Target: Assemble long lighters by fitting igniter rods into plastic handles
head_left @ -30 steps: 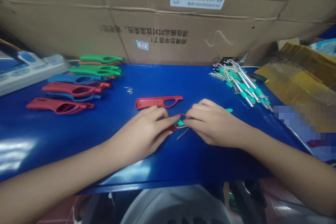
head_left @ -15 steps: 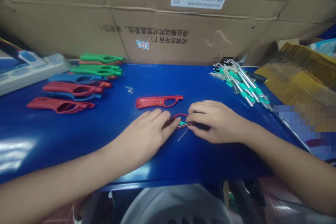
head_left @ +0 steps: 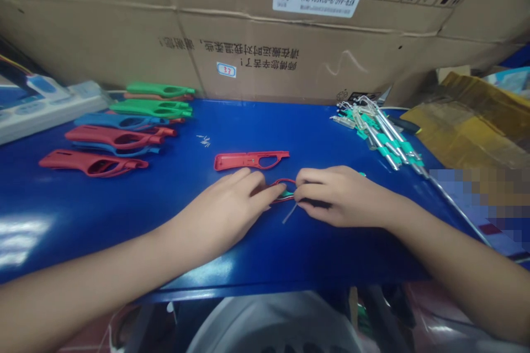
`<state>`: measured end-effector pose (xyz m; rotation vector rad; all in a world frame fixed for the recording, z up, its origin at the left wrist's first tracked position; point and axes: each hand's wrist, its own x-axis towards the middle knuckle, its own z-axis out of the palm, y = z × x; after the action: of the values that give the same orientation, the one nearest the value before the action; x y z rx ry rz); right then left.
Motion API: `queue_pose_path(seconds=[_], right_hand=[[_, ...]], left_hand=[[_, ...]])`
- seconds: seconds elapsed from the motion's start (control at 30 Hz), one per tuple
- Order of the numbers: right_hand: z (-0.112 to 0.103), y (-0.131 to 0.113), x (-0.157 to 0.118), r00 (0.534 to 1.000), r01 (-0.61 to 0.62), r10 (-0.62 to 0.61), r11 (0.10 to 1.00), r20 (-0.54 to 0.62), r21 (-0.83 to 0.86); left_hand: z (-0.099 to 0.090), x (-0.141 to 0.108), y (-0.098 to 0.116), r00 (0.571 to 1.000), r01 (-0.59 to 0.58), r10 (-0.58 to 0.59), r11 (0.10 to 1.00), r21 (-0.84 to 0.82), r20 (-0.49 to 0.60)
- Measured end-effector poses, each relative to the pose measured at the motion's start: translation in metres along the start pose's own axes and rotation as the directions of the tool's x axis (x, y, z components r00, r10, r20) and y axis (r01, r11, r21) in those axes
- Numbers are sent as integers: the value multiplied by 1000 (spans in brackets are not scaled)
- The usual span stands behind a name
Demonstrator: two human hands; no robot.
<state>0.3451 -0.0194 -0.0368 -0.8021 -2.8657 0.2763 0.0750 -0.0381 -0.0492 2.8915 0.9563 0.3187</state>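
Both hands work on a red lighter shell half (head_left: 285, 181) just above the blue tabletop. My left hand (head_left: 232, 198) is closed on its handle end, which the fingers mostly cover. A green part (head_left: 285, 193) and a pale wire show along the loop of the shell. My right hand (head_left: 339, 196) pinches at the narrow end; its fingers hide what lies there. A thin clear tube (head_left: 289, 213) sticks out below the right fingertips. Behind the hands lies another red lighter shell half (head_left: 252, 160), with its hollow inside facing up.
Red, blue and green lighter shells (head_left: 118, 138) lie piled at left, near a white power strip (head_left: 53, 105). Small pale pins (head_left: 203, 140) lie mid-table. Metal lighter rods (head_left: 385, 135) with green parts are heaped at right. A large cardboard box (head_left: 232, 22) walls off the back.
My right fingers have shifted slightly over the narrow end of the shell, and the clear tube has moved a little with them. The left hand's grip stays nearly the same.
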Motion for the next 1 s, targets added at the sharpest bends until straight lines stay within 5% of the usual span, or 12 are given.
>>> queue_pose_path(seconds=[0.3,0.73,1.0], right_hand=[[2,0,2,987,-135,147,977,-65,163],[4,1,3,985,-121,145,964,-90,238],[4,3,0,990,-92,104,988,-91,127]], left_hand=[[-2,4,-1,999,-33,33,999,-20,-5],[-3,3,0,996,-81,84,992,92,-30],[-3,0,-1,981,-185,194,962,201,-25]])
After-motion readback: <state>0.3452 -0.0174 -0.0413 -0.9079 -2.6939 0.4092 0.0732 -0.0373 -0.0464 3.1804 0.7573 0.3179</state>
